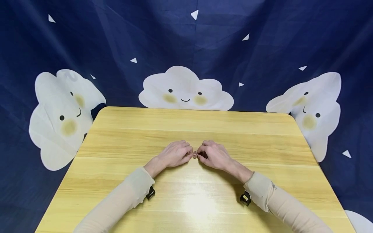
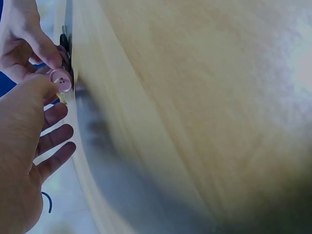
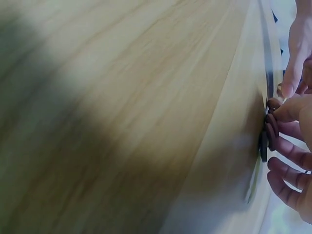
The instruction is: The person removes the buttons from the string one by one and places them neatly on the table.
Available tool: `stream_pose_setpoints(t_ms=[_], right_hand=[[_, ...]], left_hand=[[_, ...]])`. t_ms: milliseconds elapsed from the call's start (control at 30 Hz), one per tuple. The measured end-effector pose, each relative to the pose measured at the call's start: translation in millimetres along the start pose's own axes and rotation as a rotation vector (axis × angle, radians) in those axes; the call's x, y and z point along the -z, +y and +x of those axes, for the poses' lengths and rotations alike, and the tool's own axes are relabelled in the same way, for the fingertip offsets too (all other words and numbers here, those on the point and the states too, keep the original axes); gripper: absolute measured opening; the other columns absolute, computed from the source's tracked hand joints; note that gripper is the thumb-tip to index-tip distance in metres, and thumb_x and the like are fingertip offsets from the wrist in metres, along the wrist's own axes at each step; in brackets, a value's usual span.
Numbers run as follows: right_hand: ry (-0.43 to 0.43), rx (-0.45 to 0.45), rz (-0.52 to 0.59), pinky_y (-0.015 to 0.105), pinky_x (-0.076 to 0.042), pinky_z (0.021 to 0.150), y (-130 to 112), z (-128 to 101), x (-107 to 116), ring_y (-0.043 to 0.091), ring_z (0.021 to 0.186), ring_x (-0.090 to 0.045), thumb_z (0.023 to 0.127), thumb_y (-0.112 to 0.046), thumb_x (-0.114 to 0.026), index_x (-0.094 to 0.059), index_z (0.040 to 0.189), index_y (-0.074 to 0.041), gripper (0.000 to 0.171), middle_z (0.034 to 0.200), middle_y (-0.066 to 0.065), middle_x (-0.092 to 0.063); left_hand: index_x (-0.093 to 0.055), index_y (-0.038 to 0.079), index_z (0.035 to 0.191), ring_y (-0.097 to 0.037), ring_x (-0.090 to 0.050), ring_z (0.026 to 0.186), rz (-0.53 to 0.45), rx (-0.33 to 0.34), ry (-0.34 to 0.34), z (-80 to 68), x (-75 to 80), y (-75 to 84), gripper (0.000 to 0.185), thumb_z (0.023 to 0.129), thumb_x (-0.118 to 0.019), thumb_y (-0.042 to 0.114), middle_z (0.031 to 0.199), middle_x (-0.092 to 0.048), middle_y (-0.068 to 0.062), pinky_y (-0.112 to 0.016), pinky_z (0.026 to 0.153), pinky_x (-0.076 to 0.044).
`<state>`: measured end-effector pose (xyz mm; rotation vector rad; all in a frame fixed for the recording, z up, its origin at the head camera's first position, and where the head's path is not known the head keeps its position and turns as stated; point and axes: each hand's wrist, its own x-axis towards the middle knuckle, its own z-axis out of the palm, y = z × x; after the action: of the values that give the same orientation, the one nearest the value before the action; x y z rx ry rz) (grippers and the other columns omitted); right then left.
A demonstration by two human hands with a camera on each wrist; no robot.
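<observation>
Both hands, left hand & right hand, pinch pink button on table.

Table: I am sitting at a pale yellow wooden table, catching glare.
Backdrop: a navy cloud-printed cloth is hanging behind.

The pale yellow wooden surface shows straight grain under a smooth, slightly glossy finish (a soft sheen lies near its front edge). The small round pink button looks like smooth plastic. The dark blue backdrop cloth with white clouds is matt and creased. The beige sleeves look soft, matt knit.
</observation>
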<state>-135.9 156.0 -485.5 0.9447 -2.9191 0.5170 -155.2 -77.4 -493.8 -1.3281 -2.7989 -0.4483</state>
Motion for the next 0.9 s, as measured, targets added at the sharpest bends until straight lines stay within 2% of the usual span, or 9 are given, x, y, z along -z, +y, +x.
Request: stream_pose_setpoints(t_ms=[100,367,567,767,900], right_hand=[[-0.018,-0.015,0.012,0.025,-0.051,0.063,-1.5,1.3,1.2,0.010,0.084,-0.056,0.090,-0.026,-0.076,-0.080,0.102,-0.025,0.012,0.096,-0.007,-0.069],[-0.056,-0.063,0.060,0.024,-0.046,0.062,-1.2,3.5,0.1,0.010,0.083,-0.052,0.089,-0.027,-0.078,-0.079,0.098,-0.026,0.009,0.093,-0.008,-0.066],[-0.054,-0.075,0.096,0.022,-0.046,0.063,-0.8,3.3,-1.5,0.009,0.082,-0.051,0.089,-0.025,-0.079,-0.077,0.094,-0.026,0.006,0.091,-0.008,-0.064],[-0.033,-0.077,0.115,0.025,-0.051,0.069,-0.4,1.0,-3.3,0.010,0.086,-0.055,0.088,-0.022,-0.081,-0.077,0.094,-0.025,0.007,0.094,-0.006,-0.066],[-0.027,-0.082,0.134,0.027,-0.051,0.071,0.4,-1.6,-3.3,0.010,0.088,-0.055,0.091,-0.024,-0.079,-0.078,0.094,-0.026,0.004,0.095,-0.007,-0.067]], left_hand=[[-0.074,0.018,0.101,-0.011,-0.060,0.083,0.003,-0.003,0.004,0.5,0.7,0.0,0.010,0.102,-0.066,0.025,0.091,-0.068,0.005,-0.036,0.103,-0.056],[-0.072,0.018,0.098,-0.012,-0.063,0.085,-0.016,-0.005,0.014,-0.4,3.4,0.4,0.008,0.100,-0.067,0.024,0.091,-0.068,0.005,-0.040,0.115,-0.052],[-0.071,0.018,0.095,-0.010,-0.055,0.077,-0.010,-0.006,0.021,-1.7,2.0,0.1,0.007,0.099,-0.067,0.023,0.085,-0.064,0.006,-0.036,0.103,-0.056],[-0.070,0.018,0.095,-0.010,-0.057,0.079,-0.011,0.004,0.003,-2.4,-1.6,-0.1,0.009,0.101,-0.066,0.024,0.087,-0.063,0.005,-0.041,0.114,-0.052],[-0.071,0.018,0.097,-0.011,-0.054,0.080,-0.007,0.023,-0.012,-3.3,-4.4,-0.7,0.011,0.102,-0.065,0.025,0.089,-0.062,0.005,-0.039,0.108,-0.055]])
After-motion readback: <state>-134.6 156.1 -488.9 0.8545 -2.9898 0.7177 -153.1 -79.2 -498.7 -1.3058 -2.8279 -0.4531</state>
